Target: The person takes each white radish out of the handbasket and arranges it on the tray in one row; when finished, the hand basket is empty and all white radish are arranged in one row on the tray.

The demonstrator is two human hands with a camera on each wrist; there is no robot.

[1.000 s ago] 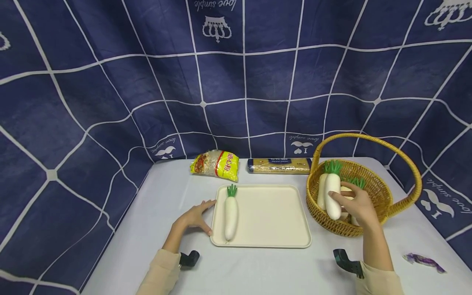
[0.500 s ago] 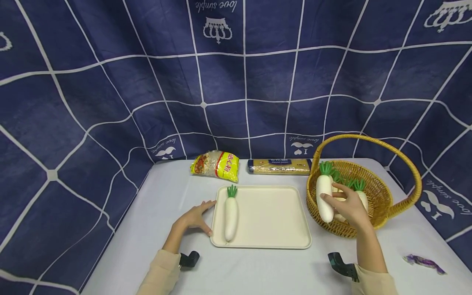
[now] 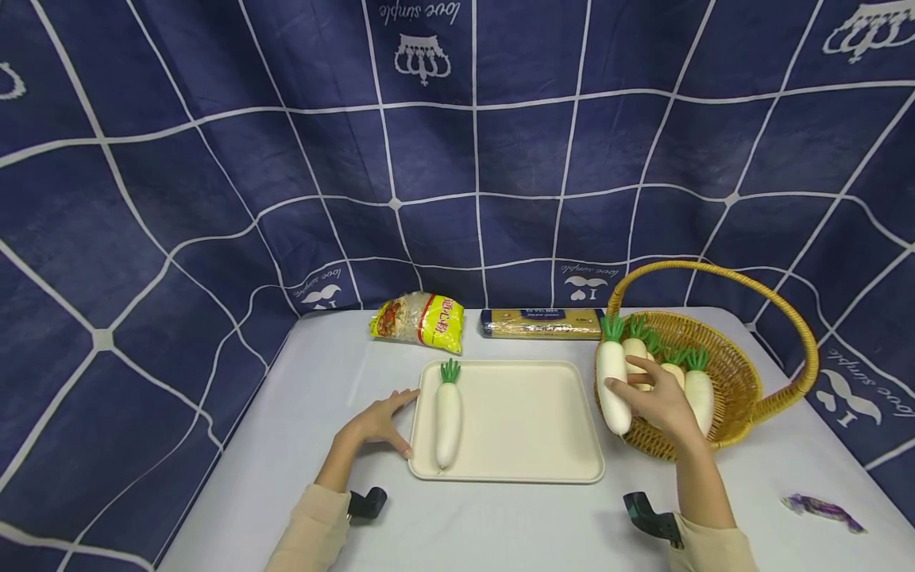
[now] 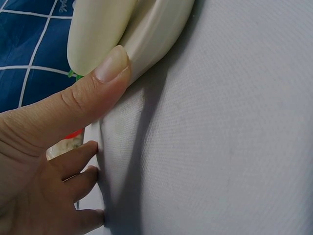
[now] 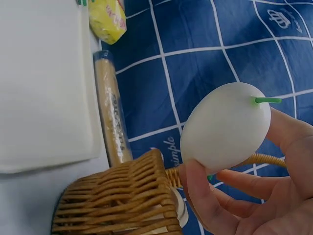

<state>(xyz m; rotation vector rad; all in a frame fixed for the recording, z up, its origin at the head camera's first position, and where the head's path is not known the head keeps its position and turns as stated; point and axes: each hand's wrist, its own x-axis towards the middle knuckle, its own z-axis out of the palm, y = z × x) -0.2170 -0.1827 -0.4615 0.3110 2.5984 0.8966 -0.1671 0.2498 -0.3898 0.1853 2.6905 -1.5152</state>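
My right hand [image 3: 663, 403] grips a white radish [image 3: 613, 388] with green leaves between thumb and fingers, over the left rim of the wicker basket [image 3: 736, 349]. In the right wrist view the radish [image 5: 227, 127] appears end-on, above the basket's woven side [image 5: 117, 200]. Several more radishes lie inside the basket. My left hand [image 3: 375, 423] rests at the left edge of the cream tray [image 3: 529, 421], fingers spread; in the left wrist view its thumb [image 4: 93, 93] touches the rim. One radish [image 3: 448, 423] lies lengthwise on the tray's left side.
A yellow food bag [image 3: 422, 319] and a long noodle packet [image 3: 541, 323] lie behind the tray. The basket's tall handle [image 3: 715, 272] arches over it. A small purple wrapped item [image 3: 824, 508] lies at the front right. Blue checked cloth [image 3: 429, 159] hangs behind the table.
My right hand has moved left with the radish, from above the basket's contents to its left rim, uncovering other radishes. My left hand has stayed at the tray.
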